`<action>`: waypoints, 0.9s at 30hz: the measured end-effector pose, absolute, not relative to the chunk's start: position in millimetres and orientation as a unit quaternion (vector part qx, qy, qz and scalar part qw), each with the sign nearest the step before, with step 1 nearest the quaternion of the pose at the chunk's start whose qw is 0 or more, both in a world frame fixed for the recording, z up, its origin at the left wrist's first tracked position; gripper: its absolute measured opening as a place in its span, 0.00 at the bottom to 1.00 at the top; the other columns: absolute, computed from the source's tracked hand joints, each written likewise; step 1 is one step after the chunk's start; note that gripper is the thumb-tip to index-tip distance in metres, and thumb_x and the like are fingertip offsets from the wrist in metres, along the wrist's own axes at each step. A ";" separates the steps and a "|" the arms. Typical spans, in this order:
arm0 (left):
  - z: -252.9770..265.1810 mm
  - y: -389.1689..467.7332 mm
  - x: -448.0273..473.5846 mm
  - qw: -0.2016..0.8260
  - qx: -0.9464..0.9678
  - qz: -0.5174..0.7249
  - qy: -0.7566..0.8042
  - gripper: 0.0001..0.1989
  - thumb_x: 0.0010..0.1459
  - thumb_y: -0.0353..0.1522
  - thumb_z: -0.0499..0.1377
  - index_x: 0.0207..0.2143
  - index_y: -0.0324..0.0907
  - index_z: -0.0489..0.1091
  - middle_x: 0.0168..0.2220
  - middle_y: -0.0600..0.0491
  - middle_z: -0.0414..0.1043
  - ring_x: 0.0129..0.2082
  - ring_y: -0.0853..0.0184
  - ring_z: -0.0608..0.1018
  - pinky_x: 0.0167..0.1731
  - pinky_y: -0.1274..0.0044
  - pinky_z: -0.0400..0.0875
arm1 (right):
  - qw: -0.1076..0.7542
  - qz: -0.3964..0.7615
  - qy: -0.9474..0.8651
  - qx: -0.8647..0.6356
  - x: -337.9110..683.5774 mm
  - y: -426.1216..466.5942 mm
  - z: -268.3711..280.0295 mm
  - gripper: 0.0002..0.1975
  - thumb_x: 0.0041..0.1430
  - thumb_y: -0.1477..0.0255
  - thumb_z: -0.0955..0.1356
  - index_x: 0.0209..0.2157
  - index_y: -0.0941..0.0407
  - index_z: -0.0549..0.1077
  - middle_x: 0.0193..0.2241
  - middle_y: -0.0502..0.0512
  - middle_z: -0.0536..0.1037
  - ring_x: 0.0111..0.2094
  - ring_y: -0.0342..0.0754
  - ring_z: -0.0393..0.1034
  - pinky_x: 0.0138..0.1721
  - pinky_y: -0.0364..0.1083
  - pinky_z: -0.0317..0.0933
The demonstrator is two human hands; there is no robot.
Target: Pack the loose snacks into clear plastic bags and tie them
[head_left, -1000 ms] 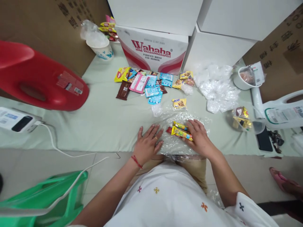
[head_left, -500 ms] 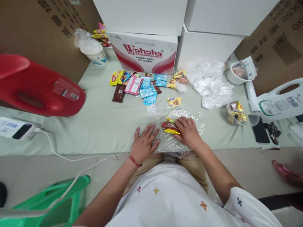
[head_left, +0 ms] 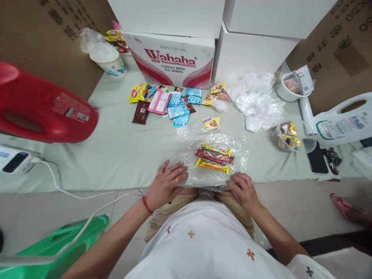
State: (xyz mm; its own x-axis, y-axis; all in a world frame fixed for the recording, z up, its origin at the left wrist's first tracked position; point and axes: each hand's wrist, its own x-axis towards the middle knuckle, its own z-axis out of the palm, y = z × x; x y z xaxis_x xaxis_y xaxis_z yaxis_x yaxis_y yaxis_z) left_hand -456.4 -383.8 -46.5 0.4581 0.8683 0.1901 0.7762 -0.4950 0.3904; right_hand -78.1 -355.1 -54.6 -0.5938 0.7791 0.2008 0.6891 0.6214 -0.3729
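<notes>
On the table in front of me a sheet of clear plastic film (head_left: 188,176) lies spread, its near edge hanging over the table's front edge. Several wrapped snack bars (head_left: 214,157), in yellow and dark red-brown wrappers, rest side by side on it. My left hand (head_left: 166,184) is at the film's left near corner, fingers stretched out and apart, holding nothing. My right hand (head_left: 244,192) touches the near right corner of the film with slightly bent, parted fingers; its thumb is partly hidden. Neither hand touches the bars. Just beyond the film lies a small yellow cookie packet (head_left: 211,123).
Behind lie assorted snack packets (head_left: 177,110) before a Wahaha carton (head_left: 174,62), and crumpled clear plastic (head_left: 258,102). A red jug (head_left: 43,108) stands left; a paper cup (head_left: 110,64) is behind it. At right are a clear tub (head_left: 287,142), phone (head_left: 317,159) and white jug (head_left: 345,122).
My right hand has come off the snack bars and drawn back to the film's near right corner. My left hand has moved slightly left and nearer to me. The bars are now uncovered.
</notes>
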 end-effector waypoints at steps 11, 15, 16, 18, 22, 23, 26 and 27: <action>-10.4 -294.3 -449.6 0.195 0.763 0.277 0.551 0.14 0.68 0.40 0.54 0.37 0.45 0.78 0.41 0.49 0.83 0.48 0.60 0.80 0.57 0.62 0.67 | 0.226 0.344 -0.754 -0.511 -73.9 -269.8 5.8 0.17 0.70 0.58 0.65 0.42 0.54 0.81 0.31 0.53 0.80 0.32 0.48 0.72 0.35 0.46 0.66; -23.1 -247.9 -431.1 0.182 0.729 0.218 0.623 0.09 0.61 0.36 0.59 0.32 0.44 0.77 0.34 0.49 0.81 0.39 0.58 0.78 0.46 0.65 0.69 | 0.144 0.301 -0.723 -0.605 -71.4 -244.4 -3.4 0.18 0.67 0.60 0.64 0.45 0.56 0.80 0.31 0.54 0.80 0.32 0.51 0.73 0.34 0.47 0.65; -26.9 -242.6 -426.1 0.173 0.725 0.201 0.636 0.07 0.59 0.34 0.60 0.31 0.44 0.78 0.33 0.48 0.80 0.39 0.57 0.77 0.46 0.64 0.69 | 0.112 0.257 -0.729 -0.625 -72.1 -239.8 -3.1 0.17 0.67 0.62 0.64 0.46 0.56 0.80 0.33 0.56 0.80 0.33 0.52 0.73 0.35 0.48 0.65; -32.7 -240.6 -416.7 0.140 0.717 0.189 0.656 0.07 0.57 0.33 0.61 0.35 0.43 0.79 0.35 0.46 0.79 0.43 0.53 0.76 0.47 0.61 0.67 | 0.079 0.150 -0.743 -0.647 -77.5 -230.7 2.0 0.18 0.67 0.65 0.62 0.49 0.56 0.80 0.39 0.62 0.79 0.40 0.57 0.72 0.39 0.51 0.65; -33.5 -255.1 -404.4 0.048 0.700 0.227 0.675 0.20 0.60 0.32 0.60 0.54 0.44 0.76 0.50 0.39 0.73 0.55 0.46 0.69 0.51 0.57 0.63 | 0.123 0.067 -0.817 -0.559 -110.5 -201.7 13.6 0.21 0.70 0.65 0.61 0.56 0.58 0.77 0.48 0.68 0.77 0.53 0.64 0.64 0.55 0.59 0.61; -32.5 -258.7 -402.7 0.034 0.710 0.233 0.664 0.20 0.61 0.31 0.59 0.55 0.47 0.76 0.53 0.40 0.71 0.57 0.46 0.67 0.53 0.56 0.62 | 0.121 0.074 -0.837 -0.528 -122.1 -192.0 13.6 0.22 0.69 0.65 0.62 0.59 0.59 0.75 0.51 0.68 0.77 0.55 0.65 0.62 0.59 0.60 0.58; -30.9 -265.0 -399.3 0.032 0.770 0.227 0.596 0.15 0.66 0.31 0.57 0.48 0.54 0.80 0.54 0.44 0.72 0.60 0.49 0.66 0.55 0.56 0.57 | 0.052 0.099 -0.860 -0.498 -154.6 -164.0 9.1 0.27 0.63 0.63 0.69 0.61 0.60 0.72 0.52 0.68 0.77 0.58 0.66 0.61 0.58 0.59 0.58; -31.3 -265.8 -398.6 0.034 0.785 0.220 0.578 0.14 0.66 0.31 0.57 0.45 0.55 0.81 0.54 0.45 0.73 0.59 0.50 0.66 0.55 0.56 0.56 | 0.024 0.110 -0.857 -0.503 -162.4 -156.6 8.4 0.26 0.62 0.65 0.70 0.59 0.60 0.74 0.49 0.67 0.79 0.57 0.65 0.63 0.55 0.56 0.59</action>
State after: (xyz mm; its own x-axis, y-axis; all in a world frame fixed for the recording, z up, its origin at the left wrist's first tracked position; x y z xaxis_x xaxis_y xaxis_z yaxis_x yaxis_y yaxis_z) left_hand -398.6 -265.8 -31.3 0.2359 0.9224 0.3058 0.8922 -0.3303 0.3081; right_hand -162.4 -156.6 8.4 -0.4936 0.8670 -0.0685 0.8563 0.4708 -0.2123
